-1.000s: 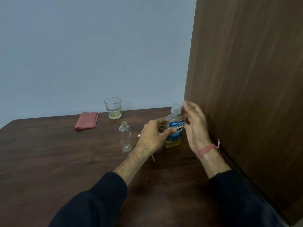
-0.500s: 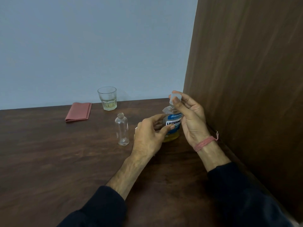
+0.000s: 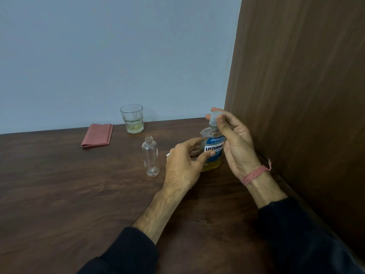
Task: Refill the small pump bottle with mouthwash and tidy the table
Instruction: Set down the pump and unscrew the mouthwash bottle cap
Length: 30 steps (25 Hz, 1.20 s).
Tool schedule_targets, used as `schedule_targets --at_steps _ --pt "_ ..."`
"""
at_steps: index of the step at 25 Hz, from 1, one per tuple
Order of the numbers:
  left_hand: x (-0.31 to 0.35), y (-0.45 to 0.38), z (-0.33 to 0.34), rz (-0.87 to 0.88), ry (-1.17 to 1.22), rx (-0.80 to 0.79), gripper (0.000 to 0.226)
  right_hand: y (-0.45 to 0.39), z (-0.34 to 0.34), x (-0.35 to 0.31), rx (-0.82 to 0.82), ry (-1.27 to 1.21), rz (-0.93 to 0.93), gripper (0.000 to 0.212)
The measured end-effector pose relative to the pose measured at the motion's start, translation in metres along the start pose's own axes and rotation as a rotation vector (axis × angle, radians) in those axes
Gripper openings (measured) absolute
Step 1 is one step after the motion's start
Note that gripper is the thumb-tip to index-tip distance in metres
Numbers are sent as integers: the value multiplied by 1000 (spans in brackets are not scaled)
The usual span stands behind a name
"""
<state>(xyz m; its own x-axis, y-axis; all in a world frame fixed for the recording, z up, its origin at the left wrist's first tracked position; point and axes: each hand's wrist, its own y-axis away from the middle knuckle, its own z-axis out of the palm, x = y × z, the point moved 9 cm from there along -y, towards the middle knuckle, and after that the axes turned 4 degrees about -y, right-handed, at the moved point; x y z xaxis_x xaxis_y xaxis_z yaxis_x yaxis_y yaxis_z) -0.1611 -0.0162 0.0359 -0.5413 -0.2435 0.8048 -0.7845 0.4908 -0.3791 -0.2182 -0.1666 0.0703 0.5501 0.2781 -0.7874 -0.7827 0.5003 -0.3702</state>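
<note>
A mouthwash bottle [image 3: 213,150] with a blue label and yellow liquid stands on the dark wooden table [image 3: 79,194] near the right panel. My left hand [image 3: 183,167] grips its body from the left. My right hand [image 3: 233,141] pinches its clear cap [image 3: 213,118] between thumb and fingers. A small clear bottle [image 3: 150,156], uncapped and empty, stands upright just left of my left hand. A bit of something white [image 3: 168,154] shows behind my left hand; the rest is hidden.
A glass tumbler [image 3: 132,118] with a little yellowish liquid stands by the back wall. A folded red cloth [image 3: 97,135] lies to its left. A tall brown wooden panel [image 3: 296,95] closes the right side.
My right hand went from hovering beside the cap to closing on it. The left hand kept its hold on the bottle. The view shifted slightly.
</note>
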Motion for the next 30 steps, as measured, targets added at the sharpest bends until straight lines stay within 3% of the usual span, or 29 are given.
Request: schedule_targets --at_steps 4,16,21,30 --pt "0 1 0 -4 10 9 57 1 -2 1 15 12 -31 49" --pt "2 3 -1 -5 44 -3 55 9 -6 1 43 -5 8 36" --pt "3 3 -2 -15 48 0 55 10 -6 5 57 24 32 49" --pt "6 4 0 -10 31 -29 54 11 -3 -4 36 -93 37 37"
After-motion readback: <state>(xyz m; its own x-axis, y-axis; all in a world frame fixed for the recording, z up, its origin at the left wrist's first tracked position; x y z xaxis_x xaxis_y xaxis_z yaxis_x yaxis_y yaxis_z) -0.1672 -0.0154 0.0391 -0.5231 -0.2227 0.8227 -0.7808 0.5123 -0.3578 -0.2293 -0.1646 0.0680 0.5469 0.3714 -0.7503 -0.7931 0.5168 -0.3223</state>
